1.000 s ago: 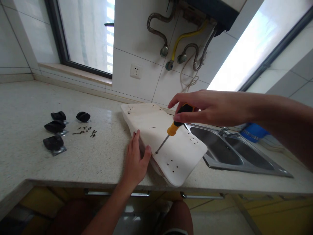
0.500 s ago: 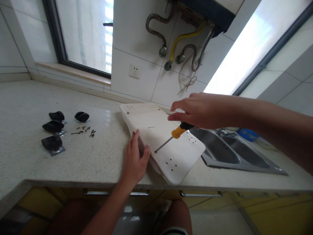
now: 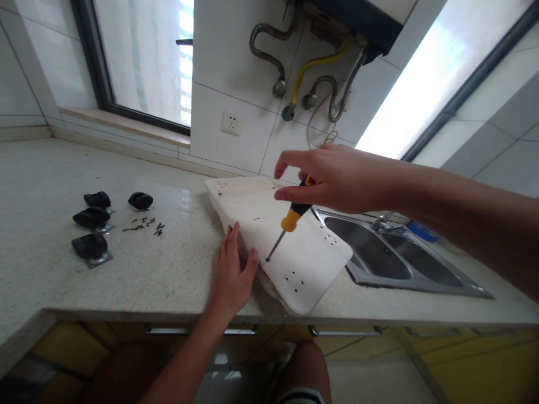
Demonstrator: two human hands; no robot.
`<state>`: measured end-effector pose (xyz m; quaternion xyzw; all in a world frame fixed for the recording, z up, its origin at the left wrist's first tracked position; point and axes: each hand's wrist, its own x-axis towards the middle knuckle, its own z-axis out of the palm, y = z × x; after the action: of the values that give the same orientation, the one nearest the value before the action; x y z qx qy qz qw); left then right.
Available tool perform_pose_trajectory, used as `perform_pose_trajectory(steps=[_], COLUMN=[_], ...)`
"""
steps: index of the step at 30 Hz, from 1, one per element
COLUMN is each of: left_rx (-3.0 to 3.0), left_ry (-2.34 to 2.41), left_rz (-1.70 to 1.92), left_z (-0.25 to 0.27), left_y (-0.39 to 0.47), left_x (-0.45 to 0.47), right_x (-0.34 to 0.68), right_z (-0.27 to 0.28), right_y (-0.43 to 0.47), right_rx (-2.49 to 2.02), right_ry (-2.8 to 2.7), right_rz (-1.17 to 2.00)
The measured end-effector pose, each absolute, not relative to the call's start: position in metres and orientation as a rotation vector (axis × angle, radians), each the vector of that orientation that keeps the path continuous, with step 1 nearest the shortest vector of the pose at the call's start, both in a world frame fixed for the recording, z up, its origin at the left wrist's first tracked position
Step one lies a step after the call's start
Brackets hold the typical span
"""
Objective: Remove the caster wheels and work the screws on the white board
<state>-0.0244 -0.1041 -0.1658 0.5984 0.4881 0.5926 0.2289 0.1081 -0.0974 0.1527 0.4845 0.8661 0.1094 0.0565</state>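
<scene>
A white plastic panel (image 3: 252,224) with rounded corners and small holes lies tilted on the counter. My left hand (image 3: 233,272) grips its near left edge, thumb and fingers against the side. A screwdriver (image 3: 290,219) with a yellow and black handle is in my right hand (image 3: 322,179). Its steel tip sits in a hole near the panel's left edge; whether a screw is inside is too small to make out. My right thumb and forefinger reach forward, and the palm hides the handle's top.
Black caster wheels (image 3: 90,247) stand at the left on the counter (image 3: 138,275). Beside them lie several small dark screws (image 3: 145,223). A steel double sink (image 3: 370,247) is at the right, and hoses (image 3: 303,73) hang from the wall unit behind.
My right hand has moved up and left, bringing the screwdriver more upright with its tip in the same hole. My left hand and the panel have stayed in place.
</scene>
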Motion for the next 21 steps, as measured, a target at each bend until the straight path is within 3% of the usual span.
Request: perform_pose_trajectory(steps=[3, 9, 15, 21], left_rx=[1.648, 1.664, 1.637, 1.626], left_ry=[1.344, 1.345, 1.336, 1.340], left_rz=[1.628, 1.628, 1.602, 1.617], left_z=[-0.165, -0.166, -0.165, -0.165], left_y=[-0.104, -0.104, -0.104, -0.105], left_x=[-0.024, -0.024, -0.024, -0.024], right_x=[0.107, 0.098, 0.109, 0.114], right_z=[0.159, 0.159, 0.169, 0.156], right_y=[-0.100, -0.100, -0.094, -0.097], right_rx=[1.303, 1.583, 1.538, 1.616], right_ry=[2.730, 2.519, 2.452, 2.470], right_rz=[-0.057, 0.383, -0.034, 0.396])
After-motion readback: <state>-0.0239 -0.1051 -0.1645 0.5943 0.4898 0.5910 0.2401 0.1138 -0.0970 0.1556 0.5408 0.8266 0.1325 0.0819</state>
